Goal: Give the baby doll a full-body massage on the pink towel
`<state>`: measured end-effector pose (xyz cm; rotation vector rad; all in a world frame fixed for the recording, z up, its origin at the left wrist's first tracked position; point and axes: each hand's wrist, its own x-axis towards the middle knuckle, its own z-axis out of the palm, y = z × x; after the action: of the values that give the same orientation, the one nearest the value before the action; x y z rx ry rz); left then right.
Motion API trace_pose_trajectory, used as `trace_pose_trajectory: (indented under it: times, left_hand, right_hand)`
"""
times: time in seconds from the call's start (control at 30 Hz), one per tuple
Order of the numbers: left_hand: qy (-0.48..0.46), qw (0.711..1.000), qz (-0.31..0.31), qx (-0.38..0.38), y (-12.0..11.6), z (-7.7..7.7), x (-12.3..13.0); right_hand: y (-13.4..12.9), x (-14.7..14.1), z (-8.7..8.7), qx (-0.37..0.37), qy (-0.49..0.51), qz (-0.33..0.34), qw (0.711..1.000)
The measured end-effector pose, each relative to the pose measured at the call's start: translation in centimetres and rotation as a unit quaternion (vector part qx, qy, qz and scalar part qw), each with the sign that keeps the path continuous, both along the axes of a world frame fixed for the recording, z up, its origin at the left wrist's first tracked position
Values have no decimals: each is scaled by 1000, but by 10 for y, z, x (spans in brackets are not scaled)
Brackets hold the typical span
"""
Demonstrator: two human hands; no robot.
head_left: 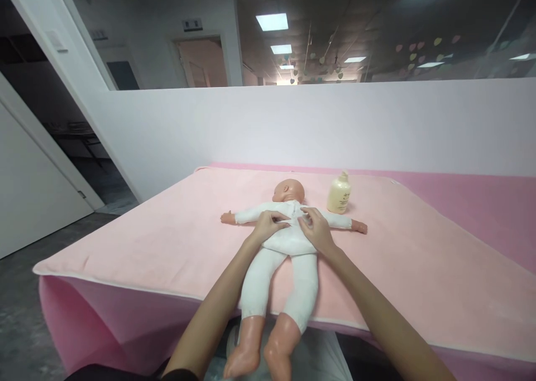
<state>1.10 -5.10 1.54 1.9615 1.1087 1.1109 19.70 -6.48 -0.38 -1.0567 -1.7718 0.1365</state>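
A baby doll (pixel 288 241) with a white cloth body lies on a pale pink mat (pixel 167 225), arms stretched out to both sides and its head turned to the left. Its lower legs hang over the mat's near edge. On the left side of the doll's torso rests my left hand (pixel 270 225), thumb and fingers apart at the white cloth. My right hand (pixel 316 227) touches the upper torso on the right, its fingers bent and pinched at the cloth near the middle. Behind the doll's right-hand arm stands a pale yellow bottle (pixel 339 194).
A white wall (pixel 293 124) with a window above it rises behind the mat. Pink cloth (pixel 473 202) shows beyond the mat and hangs down at the front left. At the far left is a white door (pixel 33 169) beside a dark opening.
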Motion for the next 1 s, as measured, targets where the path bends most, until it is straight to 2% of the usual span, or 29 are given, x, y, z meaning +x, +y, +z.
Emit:
trace_pose_trajectory:
  times: [0.1,0.2,0.33,0.47,0.53,0.63,0.77,0.87,1.0]
  left_hand:
    - [-12,1000,-23,8,1,-3,0]
    - [22,998,-42,37,-2,-2,0]
    - [129,984,25,121,-11,1,3]
    - [206,959,123,150,-15,3,7]
    - [224,948,148,173,-12,4,9]
    - [252,934,150,206,-4,4,9]
    - [280,934,148,166,10,6,12]
    - [250,945,159,137,22,4,13]
    - [135,969,173,114,34,-7,9]
  right_hand:
    - [9,1,-3,-37,-34,-4,999]
    - [20,2,-2,-102,-46,-1,994]
    - [30,-2,3,-133,-41,-2,990]
    - [31,-8,0,-109,-29,-26,993]
    - [30,-10,-2,-94,-20,-36,995]
    - [28,-11,-5,-76,-14,-41,996]
    - [28,-11,-5,-72,-32,-42,996]
    - [25,-10,-3,-54,-57,-50,996]
    - [20,-10,-1,33,-14,-61,998]
